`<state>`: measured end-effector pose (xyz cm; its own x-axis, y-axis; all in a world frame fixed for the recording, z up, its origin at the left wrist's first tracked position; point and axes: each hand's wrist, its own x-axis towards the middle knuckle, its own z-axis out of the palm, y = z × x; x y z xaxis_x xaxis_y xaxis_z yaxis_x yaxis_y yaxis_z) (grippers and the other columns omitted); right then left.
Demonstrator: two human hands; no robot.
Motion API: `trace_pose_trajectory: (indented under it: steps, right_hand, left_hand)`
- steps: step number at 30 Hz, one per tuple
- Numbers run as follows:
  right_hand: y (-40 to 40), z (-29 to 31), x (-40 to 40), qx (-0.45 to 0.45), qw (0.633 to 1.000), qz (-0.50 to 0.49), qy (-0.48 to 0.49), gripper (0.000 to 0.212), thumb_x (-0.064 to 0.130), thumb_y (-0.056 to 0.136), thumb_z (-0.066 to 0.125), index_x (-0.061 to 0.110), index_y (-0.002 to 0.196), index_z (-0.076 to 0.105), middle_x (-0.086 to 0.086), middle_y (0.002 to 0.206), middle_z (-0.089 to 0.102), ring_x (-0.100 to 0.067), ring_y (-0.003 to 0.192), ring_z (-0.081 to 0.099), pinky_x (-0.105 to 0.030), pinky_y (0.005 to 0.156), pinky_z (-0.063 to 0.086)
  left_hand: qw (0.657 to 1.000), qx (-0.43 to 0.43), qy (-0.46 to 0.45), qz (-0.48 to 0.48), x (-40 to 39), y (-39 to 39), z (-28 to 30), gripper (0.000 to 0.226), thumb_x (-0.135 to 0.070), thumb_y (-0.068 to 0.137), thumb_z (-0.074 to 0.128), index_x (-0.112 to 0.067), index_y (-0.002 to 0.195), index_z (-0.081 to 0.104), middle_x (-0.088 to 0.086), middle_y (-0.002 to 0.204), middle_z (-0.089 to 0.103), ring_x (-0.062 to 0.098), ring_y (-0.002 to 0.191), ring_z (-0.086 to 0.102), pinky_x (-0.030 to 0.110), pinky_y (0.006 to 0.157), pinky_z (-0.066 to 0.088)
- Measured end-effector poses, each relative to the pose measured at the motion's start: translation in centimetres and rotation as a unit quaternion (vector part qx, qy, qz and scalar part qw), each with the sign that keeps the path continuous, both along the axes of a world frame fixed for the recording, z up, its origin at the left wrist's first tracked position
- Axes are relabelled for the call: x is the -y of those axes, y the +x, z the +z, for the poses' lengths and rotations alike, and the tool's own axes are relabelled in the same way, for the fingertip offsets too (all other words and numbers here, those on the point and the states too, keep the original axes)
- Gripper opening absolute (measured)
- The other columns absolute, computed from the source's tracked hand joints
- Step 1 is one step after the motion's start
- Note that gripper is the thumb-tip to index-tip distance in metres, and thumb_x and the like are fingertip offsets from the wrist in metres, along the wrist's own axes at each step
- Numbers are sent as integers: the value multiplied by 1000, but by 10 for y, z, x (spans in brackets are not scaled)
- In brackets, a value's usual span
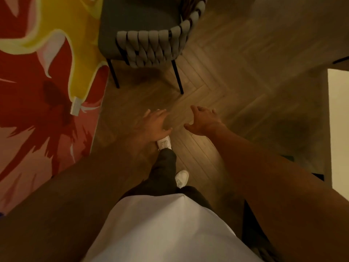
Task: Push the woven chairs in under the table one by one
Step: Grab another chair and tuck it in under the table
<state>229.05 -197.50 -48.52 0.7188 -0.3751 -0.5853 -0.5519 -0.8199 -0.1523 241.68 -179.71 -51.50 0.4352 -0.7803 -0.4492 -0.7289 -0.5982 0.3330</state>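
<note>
Dim warm light; soft blur; wide-angle bending at edges

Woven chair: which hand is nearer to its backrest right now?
Roughly level; the left hand looks marginally nearer. It reaches out open, straight below the woven chair backrest. The right hand, also open, sits off toward the chair's right rear leg. Neither touches it.

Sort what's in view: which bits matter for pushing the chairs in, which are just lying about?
Job:
- woven chair, standing on the wood floor, not yet touched
- left hand, open, reaching forward
- right hand, open, reaching forward

Just there:
- red and yellow rug beside the chair
- small white block on the rug's edge
- white shoes
</note>
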Motion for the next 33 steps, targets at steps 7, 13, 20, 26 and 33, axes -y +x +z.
trace_pose_trajectory:
  steps: [7,13,20,26,33]
  right_hand:
    - [76,1,68,-21,1000,4,-6,90,61,93,56,17,161,17,-12,163,29,-32,150,27,-57,123,16]
    - [145,7,129,-8,1000,-5,-17,86,59,93,57,18,159,20,-12,163,30,-31,149,29,-56,122,15]
    - [209,8,201,3,998,40,-38,92,55,91,63,19,160,15,-12,166,19,-32,152,21,-55,124,13]
    - [266,-8,274,8,994,99,-52,100,52,90,66,20,162,4,-10,170,0,-31,156,1,-52,125,6]
    - [332,-29,360,-1,973,210,-98,104,49,87,70,25,162,3,-8,170,-9,-30,156,-8,-52,124,1]
  left_hand:
    - [1000,-7,-20,4,75,75,-2,72,-52,93,57,-22,154,33,1,162,29,19,150,23,42,123,8]
    - [1000,5,-20,-15,132,142,13,72,-54,94,53,-22,155,31,-1,163,26,17,151,21,42,124,8]
    - [999,4,-44,-9,198,192,24,70,-51,95,53,-20,154,33,1,162,28,19,149,24,41,123,13]
    - [997,5,-64,48,264,219,16,70,-45,95,57,-20,155,32,1,162,27,22,147,29,40,120,21]
    - [988,-44,-45,140,341,246,-17,76,-39,95,59,-15,157,24,6,163,25,25,150,24,43,123,18]
